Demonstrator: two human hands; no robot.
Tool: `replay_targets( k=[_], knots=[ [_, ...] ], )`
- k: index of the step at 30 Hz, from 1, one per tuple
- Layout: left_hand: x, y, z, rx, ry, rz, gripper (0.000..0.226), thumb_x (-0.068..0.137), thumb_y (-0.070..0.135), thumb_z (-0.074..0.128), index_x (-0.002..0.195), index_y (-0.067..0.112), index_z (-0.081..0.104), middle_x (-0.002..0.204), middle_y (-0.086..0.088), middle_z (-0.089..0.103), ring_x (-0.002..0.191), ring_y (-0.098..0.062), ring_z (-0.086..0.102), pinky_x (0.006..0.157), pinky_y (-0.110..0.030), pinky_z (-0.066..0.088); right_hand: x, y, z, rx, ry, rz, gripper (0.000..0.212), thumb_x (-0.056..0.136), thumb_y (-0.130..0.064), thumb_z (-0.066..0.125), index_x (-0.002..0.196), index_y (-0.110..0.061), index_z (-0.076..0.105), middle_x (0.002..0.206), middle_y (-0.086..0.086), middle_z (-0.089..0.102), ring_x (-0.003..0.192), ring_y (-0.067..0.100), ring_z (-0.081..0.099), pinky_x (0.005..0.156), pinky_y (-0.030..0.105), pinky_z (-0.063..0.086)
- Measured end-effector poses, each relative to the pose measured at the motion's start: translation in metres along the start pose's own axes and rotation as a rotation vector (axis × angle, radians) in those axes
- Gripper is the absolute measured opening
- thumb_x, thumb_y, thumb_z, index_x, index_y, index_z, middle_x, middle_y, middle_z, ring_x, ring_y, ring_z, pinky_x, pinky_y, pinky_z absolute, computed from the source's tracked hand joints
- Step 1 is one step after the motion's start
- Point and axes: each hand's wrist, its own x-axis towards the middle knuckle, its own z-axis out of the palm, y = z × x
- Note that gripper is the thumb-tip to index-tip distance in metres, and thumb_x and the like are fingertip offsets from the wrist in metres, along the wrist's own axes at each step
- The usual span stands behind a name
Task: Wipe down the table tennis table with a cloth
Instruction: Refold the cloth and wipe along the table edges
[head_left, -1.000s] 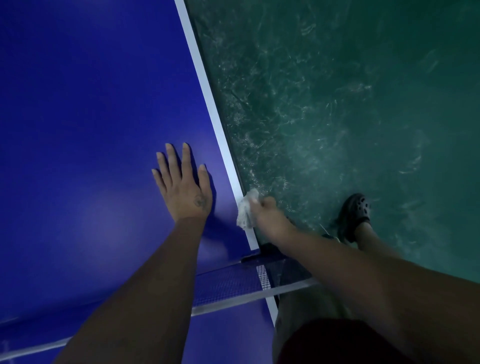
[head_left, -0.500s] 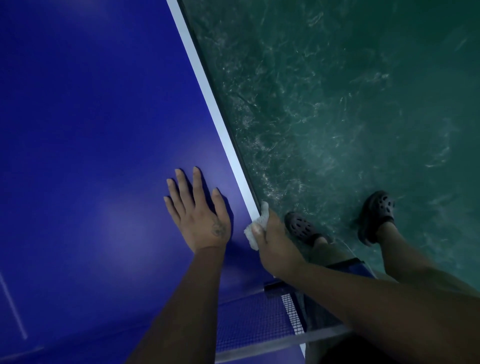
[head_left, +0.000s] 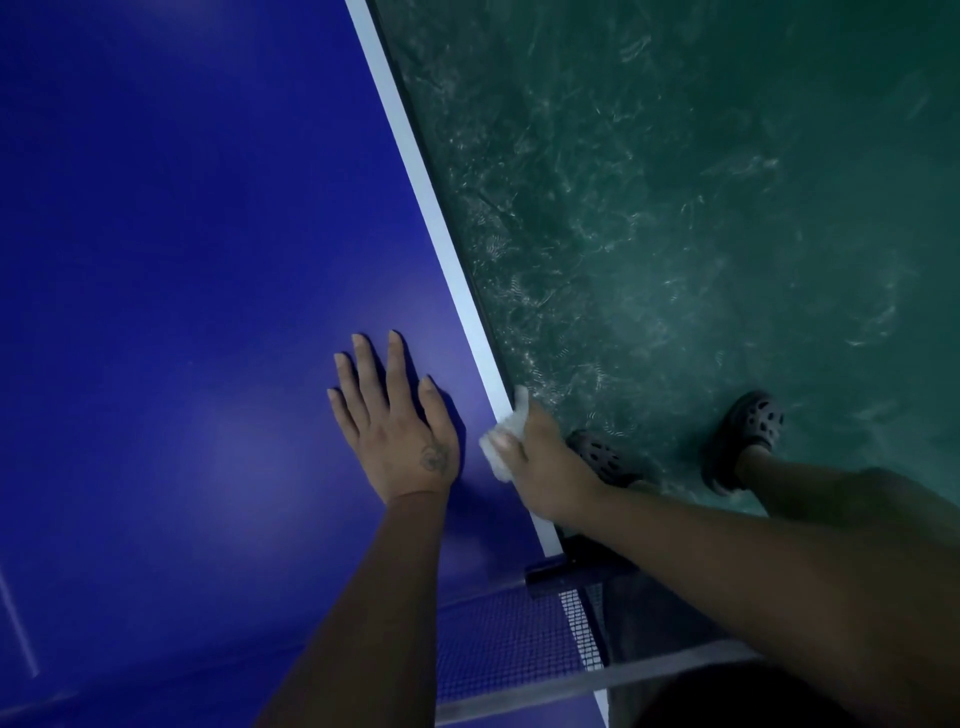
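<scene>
The left hand (head_left: 397, 426) is pressed flat, fingers straight, on the blue table tennis table (head_left: 182, 260); a crumpled white cloth (head_left: 501, 441) is gripped by the right hand (head_left: 550, 467) at the white edge stripe (head_left: 441, 223). The edge wipe seems under way; the cloth should next be drawn along the stripe.

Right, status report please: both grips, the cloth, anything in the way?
Left grip flat on blue table. Right grip holds white cloth on the white edge line. Net clamp beside right forearm.

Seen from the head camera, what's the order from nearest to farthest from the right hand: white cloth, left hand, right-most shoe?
From the right hand:
1. white cloth, gripped by that hand at the edge of the table.
2. left hand, flat on the blue top, just to its left.
3. right-most shoe, down on the green floor, off to the right.
</scene>
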Motion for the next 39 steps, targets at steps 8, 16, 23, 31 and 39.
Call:
replay_targets(
  k=[8, 16, 23, 31, 39],
  knots=[
    [0.001, -0.001, -0.001, -0.047, 0.010, -0.028, 0.055, 0.113, 0.030, 0.041, 0.167, 0.022, 0.041, 0.179, -0.004, 0.026, 0.168, -0.025, 0.015, 0.135, -0.057, 0.016, 0.043, -0.042, -0.018, -0.026, -0.003, -0.085, 0.067, 0.115, -0.026, 0.042, 0.170, -0.010, 0.006, 0.168, 0.015, 0.030, 0.148, 0.029, 0.042, 0.124, 0.040, 0.033],
    [0.082, 0.013, -0.001, -0.201, 0.068, -0.158, 0.047, 0.115, 0.023, 0.046, 0.161, 0.012, 0.049, 0.173, -0.008, 0.038, 0.165, -0.026, 0.026, 0.137, -0.048, 0.016, 0.072, -0.067, -0.007, 0.145, 0.151, -0.075, 0.059, 0.115, -0.036, 0.042, 0.166, -0.014, 0.022, 0.156, -0.004, 0.043, 0.129, 0.002, 0.047, 0.104, 0.002, 0.036],
    [0.175, 0.033, 0.008, -0.041, 0.029, -0.383, 0.059, 0.116, 0.042, 0.032, 0.172, 0.025, 0.028, 0.182, 0.000, 0.017, 0.169, -0.022, 0.007, 0.137, -0.045, 0.002, 0.113, -0.122, -0.053, 0.051, 0.034, -0.079, 0.026, 0.113, -0.038, 0.046, 0.135, -0.035, 0.032, 0.140, 0.000, 0.047, 0.121, 0.020, 0.050, 0.113, 0.037, 0.040],
    [0.178, 0.032, 0.015, -0.003, 0.068, -0.429, 0.059, 0.114, 0.049, 0.032, 0.171, 0.033, 0.031, 0.181, 0.004, 0.019, 0.169, -0.018, 0.008, 0.137, -0.044, 0.006, 0.106, -0.124, -0.044, 0.121, 0.026, 0.066, 0.025, 0.114, -0.030, 0.048, 0.129, -0.029, 0.029, 0.130, -0.002, 0.044, 0.113, 0.015, 0.044, 0.116, 0.038, 0.037],
    [0.179, 0.036, 0.009, -0.017, 0.072, -0.436, 0.059, 0.113, 0.045, 0.040, 0.170, 0.030, 0.035, 0.181, 0.000, 0.021, 0.169, -0.022, 0.010, 0.136, -0.047, 0.010, 0.185, -0.204, -0.074, 0.170, 0.061, 0.114, 0.039, 0.116, -0.040, 0.042, 0.143, -0.012, 0.042, 0.150, 0.016, 0.055, 0.111, 0.024, 0.059, 0.102, 0.037, 0.040]
  ],
)
